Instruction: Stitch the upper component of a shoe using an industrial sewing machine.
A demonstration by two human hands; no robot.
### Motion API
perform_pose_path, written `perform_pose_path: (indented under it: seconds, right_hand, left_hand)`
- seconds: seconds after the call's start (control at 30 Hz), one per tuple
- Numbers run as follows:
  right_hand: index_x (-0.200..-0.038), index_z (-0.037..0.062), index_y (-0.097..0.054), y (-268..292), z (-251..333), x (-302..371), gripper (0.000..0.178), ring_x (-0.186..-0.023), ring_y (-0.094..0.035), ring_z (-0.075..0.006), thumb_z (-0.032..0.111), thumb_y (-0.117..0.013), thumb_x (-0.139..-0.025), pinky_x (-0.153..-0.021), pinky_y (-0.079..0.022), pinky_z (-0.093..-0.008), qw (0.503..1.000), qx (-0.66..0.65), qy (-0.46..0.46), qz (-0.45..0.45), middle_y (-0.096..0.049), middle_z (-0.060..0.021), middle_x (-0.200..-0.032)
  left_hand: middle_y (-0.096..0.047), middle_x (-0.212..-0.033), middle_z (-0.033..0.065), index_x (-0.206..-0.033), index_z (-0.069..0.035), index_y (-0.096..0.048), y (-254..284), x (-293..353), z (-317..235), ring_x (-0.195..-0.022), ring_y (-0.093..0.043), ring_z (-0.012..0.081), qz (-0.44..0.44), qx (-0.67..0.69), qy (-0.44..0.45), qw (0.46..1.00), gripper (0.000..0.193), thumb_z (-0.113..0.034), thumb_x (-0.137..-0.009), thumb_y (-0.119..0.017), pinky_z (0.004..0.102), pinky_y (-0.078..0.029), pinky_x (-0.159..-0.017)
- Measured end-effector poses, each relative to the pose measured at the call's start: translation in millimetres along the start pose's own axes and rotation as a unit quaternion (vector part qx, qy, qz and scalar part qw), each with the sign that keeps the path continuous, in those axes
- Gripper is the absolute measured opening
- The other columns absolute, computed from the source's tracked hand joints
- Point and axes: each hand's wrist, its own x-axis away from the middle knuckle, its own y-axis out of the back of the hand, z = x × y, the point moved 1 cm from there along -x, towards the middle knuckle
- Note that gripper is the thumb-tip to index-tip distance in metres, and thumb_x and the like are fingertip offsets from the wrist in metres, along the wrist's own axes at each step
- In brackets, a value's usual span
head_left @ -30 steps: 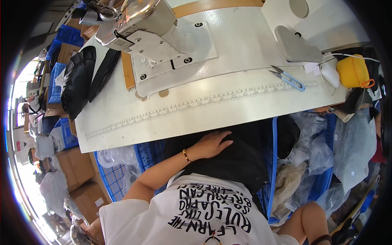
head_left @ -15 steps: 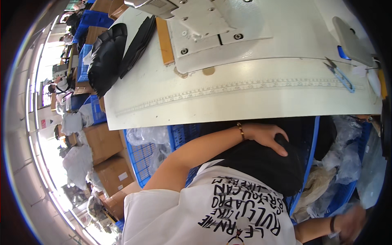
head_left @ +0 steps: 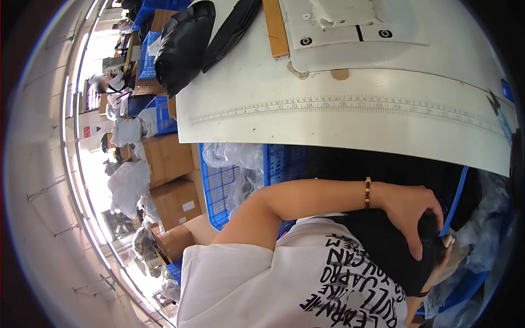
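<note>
A black cloth [head_left: 377, 240] lies across my lap, over the front of the white printed shirt. My left hand [head_left: 407, 210], a beaded bracelet at its wrist, is curled over the cloth, its thumb pointing down and its fingers wrapped round the right-hand part. Close by, my right hand [head_left: 445, 254] is at the cloth's right edge with bent fingertips against it. The cloth hides most of that hand, and a dark band shows at its wrist.
A white worktable [head_left: 328, 120] with a printed ruler strip crosses ahead of me. It carries black pieces [head_left: 186, 44], a machine base [head_left: 350, 33] and blue thread snips [head_left: 502, 117]. Blue crates [head_left: 219, 188] with clear plastic bags stand below. Cardboard boxes [head_left: 169, 158] are stacked left.
My right hand has come in from the lower right to the cloth beside my left hand. My left hand remains on the cloth. The view has shifted, moving the table up and rightward.
</note>
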Motion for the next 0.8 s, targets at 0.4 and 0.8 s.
perform_pose_path:
  seconds: [0.4, 0.8]
  right_hand:
    - [-0.126, 0.0053, -0.042, -0.6, -0.8, 6.5, 0.043, -0.111, -0.049, -0.0202, 0.034, -0.037, -0.094, -0.098, -0.035, -0.0318, 1.0, -0.011, 0.021, -0.012, -0.049, -0.0113, -0.122]
    - [-0.1, 0.0074, -0.051, -55.3, 1.5, 7.2, 0.025, -0.085, -0.053, -0.0125, 0.03, -0.044, -0.093, -0.08, -0.042, -0.026, 0.988, 0.025, 0.028, -0.153, -0.054, -0.0024, -0.089]
  left_hand:
    - [-0.066, -0.079, 0.0121, -0.095, 0.003, -0.061, -3.5, 7.4, -2.3, -0.069, -0.064, 0.0199, -0.008, -0.024, -0.017, 1.0, 0.059, -0.032, -0.052, -0.081, 0.0247, -0.05, -0.066]
    - [-0.064, -0.078, 0.0139, -0.096, 0.006, -0.059, -5.6, 7.1, 3.8, -0.068, -0.063, 0.0208, -0.023, -0.043, -0.025, 0.999, 0.062, -0.036, -0.055, -0.079, 0.0256, -0.05, -0.063]
